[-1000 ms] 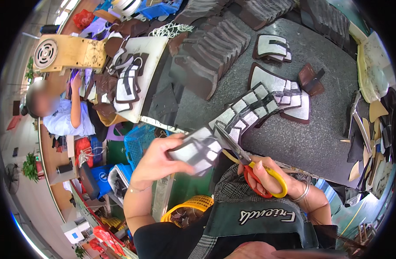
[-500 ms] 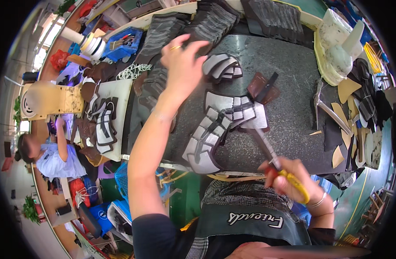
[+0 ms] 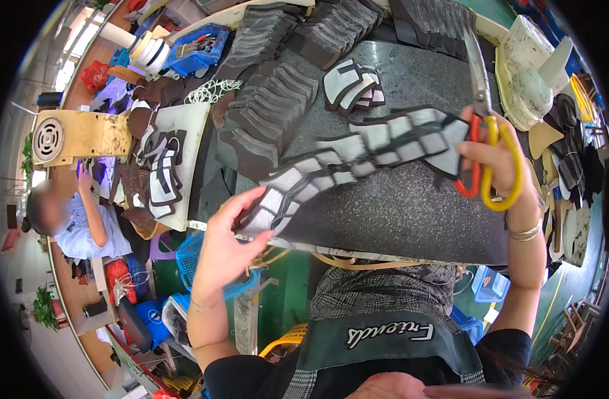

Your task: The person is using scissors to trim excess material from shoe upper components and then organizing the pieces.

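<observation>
A long strip of black-edged silver-white panels, like joined shoe-upper pieces, stretches over the work table between my hands. My left hand pinches its near left end between thumb and fingers. At its far right end, my right hand is closed around scissors with red and yellow handles, the blades pointing away from me. The strip's right end lies against the fingers of this hand. Beyond the strip sits a small pile of white panels with dark edges. Fanned dark pieces lie left of it.
More dark stacks line the far edge of the dark tabletop. A stained white machine part stands at far right, beside tan scraps. A blue basket of tools is at far left. Another person sits at left.
The panels that lay on the table are now lifted and stretched out. My left hand has come down onto one end. My right hand, with the scissors, has moved away and right.
</observation>
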The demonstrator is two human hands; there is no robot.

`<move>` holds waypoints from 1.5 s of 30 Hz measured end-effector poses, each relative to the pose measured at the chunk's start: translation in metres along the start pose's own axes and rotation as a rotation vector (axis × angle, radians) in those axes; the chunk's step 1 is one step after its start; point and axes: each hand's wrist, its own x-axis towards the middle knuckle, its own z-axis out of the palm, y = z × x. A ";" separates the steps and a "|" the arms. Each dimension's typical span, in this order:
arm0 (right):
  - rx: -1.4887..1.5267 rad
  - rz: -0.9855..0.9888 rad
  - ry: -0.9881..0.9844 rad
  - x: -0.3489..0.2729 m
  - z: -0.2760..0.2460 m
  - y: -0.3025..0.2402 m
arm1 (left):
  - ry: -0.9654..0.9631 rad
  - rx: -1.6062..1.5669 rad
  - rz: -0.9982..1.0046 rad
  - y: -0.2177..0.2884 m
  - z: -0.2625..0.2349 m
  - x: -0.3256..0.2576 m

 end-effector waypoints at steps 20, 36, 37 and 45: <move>0.126 0.218 -0.799 -0.080 0.070 0.033 | 0.002 -0.065 -0.113 -0.007 0.027 0.057; 0.083 0.247 -0.867 -0.066 0.106 0.030 | -0.184 -0.580 -0.366 -0.015 -0.003 0.050; 0.096 0.206 -0.876 -0.066 0.106 0.030 | -0.196 -0.597 -0.375 -0.017 -0.004 0.049; 0.087 0.277 -0.802 -0.075 0.130 0.028 | -0.275 -0.539 -0.419 -0.010 -0.007 0.044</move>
